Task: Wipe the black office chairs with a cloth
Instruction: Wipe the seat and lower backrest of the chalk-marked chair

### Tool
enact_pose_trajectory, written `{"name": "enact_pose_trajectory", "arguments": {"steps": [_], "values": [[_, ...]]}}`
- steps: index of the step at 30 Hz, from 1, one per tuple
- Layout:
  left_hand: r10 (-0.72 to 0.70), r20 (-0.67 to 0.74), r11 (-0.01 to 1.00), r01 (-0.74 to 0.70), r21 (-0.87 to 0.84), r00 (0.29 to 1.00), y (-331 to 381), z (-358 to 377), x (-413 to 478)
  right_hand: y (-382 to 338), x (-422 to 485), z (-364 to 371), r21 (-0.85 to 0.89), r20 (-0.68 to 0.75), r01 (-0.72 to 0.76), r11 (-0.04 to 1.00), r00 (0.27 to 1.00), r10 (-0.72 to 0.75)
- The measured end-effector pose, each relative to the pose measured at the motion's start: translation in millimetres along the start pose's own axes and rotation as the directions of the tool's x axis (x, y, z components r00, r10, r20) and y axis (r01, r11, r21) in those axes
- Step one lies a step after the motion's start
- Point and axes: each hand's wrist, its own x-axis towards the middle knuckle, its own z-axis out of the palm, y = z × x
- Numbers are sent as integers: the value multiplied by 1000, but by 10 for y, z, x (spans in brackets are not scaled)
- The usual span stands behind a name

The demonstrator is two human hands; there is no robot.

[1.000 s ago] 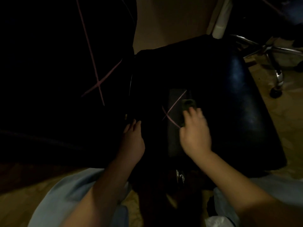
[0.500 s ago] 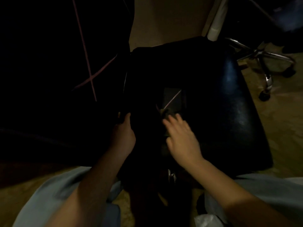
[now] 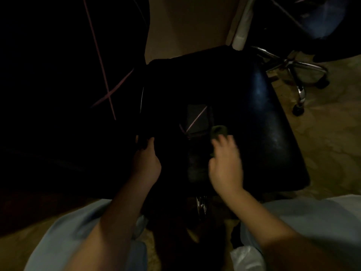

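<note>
Black padded chair [image 3: 259, 118] lies beneath both hands, judged stiff but liable to roll, so the left hand [image 3: 146, 163] grips its edge, while the blurred right hand [image 3: 225, 165] bears on a soft, limp cloth [image 3: 219, 131] just ahead of its palm, finger curl indeterminate

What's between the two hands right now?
Head view: only the black chair itself, a dark stretch with a paler strip beside the right hand, which holds the cloth; the left hand grips the chair's edge.
</note>
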Motion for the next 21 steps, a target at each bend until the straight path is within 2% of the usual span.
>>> {"name": "enact_pose_trajectory", "arguments": {"steps": [5, 8, 11, 13, 15, 18, 21], "values": [[-44, -27, 997, 43, -61, 999, 23, 52, 60, -788, -322, 450, 211, 101, 240, 948, 959, -265], [-73, -37, 996, 71, -49, 997, 74, 83, 50, -824, -421, 500, 141, 126, 397, 907, 902, -414], [-20, -39, 999, 22, 49, 999, 74, 157, 53, -665, -384, 399, 124, 122, 460, 879, 872, -474], [-1, -24, 996, 4, 91, 1000, 61, 211, 36, -488, -333, 273, 38, 128, 473, 880, 871, -474], [12, -11, 994, -11, 108, 1000, 58, 236, 11, -174, -261, 124, -12, 122, 407, 913, 907, -403], [17, 1, 992, -17, 129, 1000, 67, 234, -1, 481, -159, -148, 15, 58, 120, 993, 991, -121], [28, 7, 987, -28, 158, 1000, 76, 235, 4, 1050, -121, -392, 19, -90, -168, 986, 981, 169]]}}
